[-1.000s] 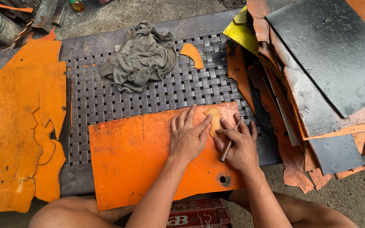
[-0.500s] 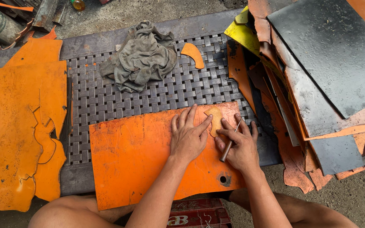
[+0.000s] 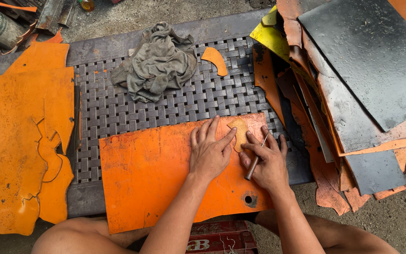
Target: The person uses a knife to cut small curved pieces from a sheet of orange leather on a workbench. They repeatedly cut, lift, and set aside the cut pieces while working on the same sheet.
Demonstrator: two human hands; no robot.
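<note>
Left hand [image 3: 208, 153] spread flat, fingers apart, pressing down on a large orange sheet [image 3: 165, 174] and on the edge of a small tan cut-out template [image 3: 239, 133] at the sheet's upper right corner. Right hand [image 3: 269, 162] just beside it, fingers closed around a thin metal scribing tool with a dark handle [image 3: 255, 160], tip angled up toward the template's right edge. Sheet lying across the near side of a dark woven-strap bench [image 3: 165, 106], with a round hole [image 3: 248, 199] near the lower right corner, close to the right wrist. Crumpled grey rag [image 3: 158, 63] at the far side of the bench, well apart from both hands, with a small curved orange offcut [image 3: 215, 59] just beside it to the right. Stack of cut-up orange sheets [image 3: 19, 141] with curved notches along the edges, lying left of the bench. Pile of dark grey and orange sheets [image 3: 363, 84] leaning at the right, with a yellow scrap [image 3: 271, 37] at the top left corner of the heap. Bare knees at the bottom of the head view on either side of the forearms, with a red printed box [image 3: 214, 237] between them, on gravelly ground.
</note>
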